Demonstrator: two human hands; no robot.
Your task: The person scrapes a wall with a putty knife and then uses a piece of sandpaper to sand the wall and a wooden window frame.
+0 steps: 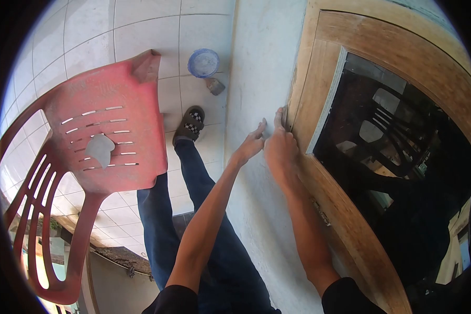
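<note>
My left hand (251,144) rests its fingertips on the pale wall (251,199), fingers partly stretched out and nothing visible in them. Close to its right, my right hand (280,144) is closed, pressed where the wall meets the wooden frame (304,89). A thin greyish edge shows beside its fingers, too small to name. The frame surrounds a dark glass pane (371,131) with reflections in it.
A red plastic chair (136,115) stands at the left with a torn grey piece (100,149) on its seat. On the tiled floor (141,34) are a blue bowl (203,63) of whitish material and a small greyish block (215,86), near my sandalled foot (190,125).
</note>
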